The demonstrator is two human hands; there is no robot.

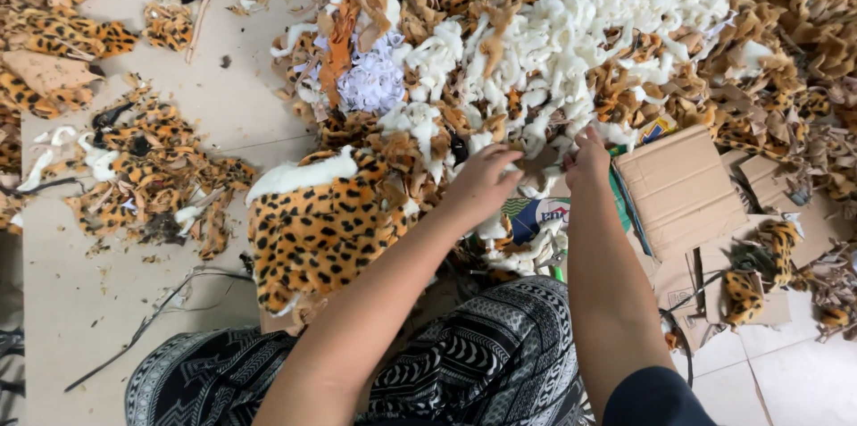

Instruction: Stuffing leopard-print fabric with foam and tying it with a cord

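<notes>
I sit on the floor facing a large heap of fabric scraps (536,42): white fleece, tan plush and leopard-print pieces. My left hand (482,180) and my right hand (587,158) meet at the near edge of the heap, both pinching a small tan scrap (540,161) between them. A big leopard-print piece with a white fleece edge (317,225) lies just left of my left forearm. My knees in black-and-white patterned trousers (482,355) fill the bottom of the view.
Flattened cardboard pieces (678,189) lie to the right of my right arm, with a leopard scrap (745,292) on them. Loose leopard offcuts (147,171) are scattered over the beige floor at left. A crumpled white scrap bundle (370,78) sits in the heap. White tiles show at bottom right.
</notes>
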